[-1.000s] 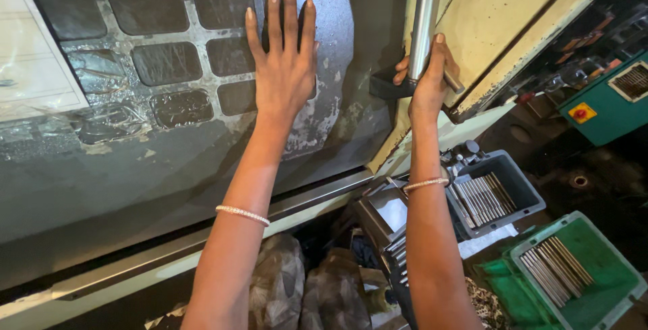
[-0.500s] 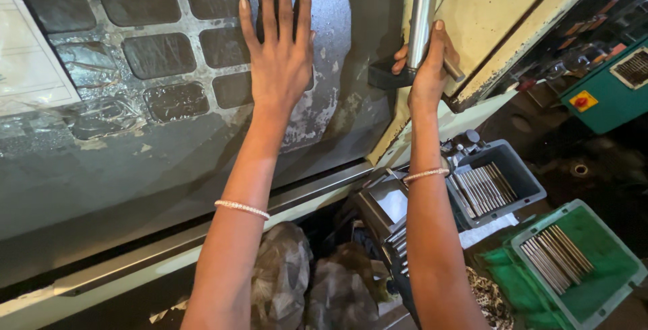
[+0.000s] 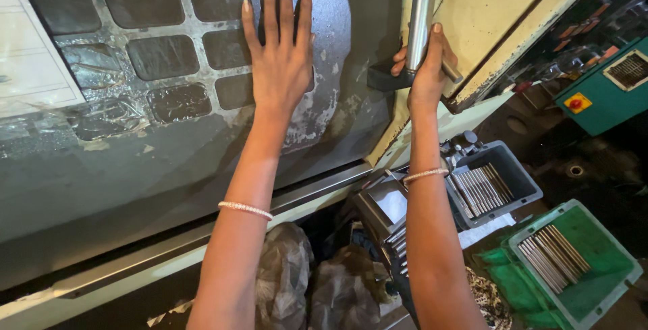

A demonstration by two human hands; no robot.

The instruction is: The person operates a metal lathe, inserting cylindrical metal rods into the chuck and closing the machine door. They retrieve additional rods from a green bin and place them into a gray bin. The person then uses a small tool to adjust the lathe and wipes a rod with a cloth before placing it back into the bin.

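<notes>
My left hand (image 3: 280, 60) lies flat, fingers spread, on the dark grey sliding door (image 3: 169, 161) of a machine, over its grid of dark window panes. My right hand (image 3: 426, 67) is closed around the shiny vertical bar handle (image 3: 422, 6) at the door's right edge, by its black lower mount. Both wrists carry thin bead bracelets. To the right of the handle stands the cream-coloured machine frame (image 3: 486, 13).
Below the door runs a pale rail (image 3: 169, 256). A grey bin (image 3: 493, 181) and a green bin (image 3: 574, 256) of thin metal rods sit low on the right. A teal box with a red button (image 3: 601, 94) is at far right. Crumpled plastic bags (image 3: 317, 283) lie underneath.
Both hands stay on the door and handle. The view has shifted slightly, with the hands a little higher in the frame; the door's position against the frame looks much the same.
</notes>
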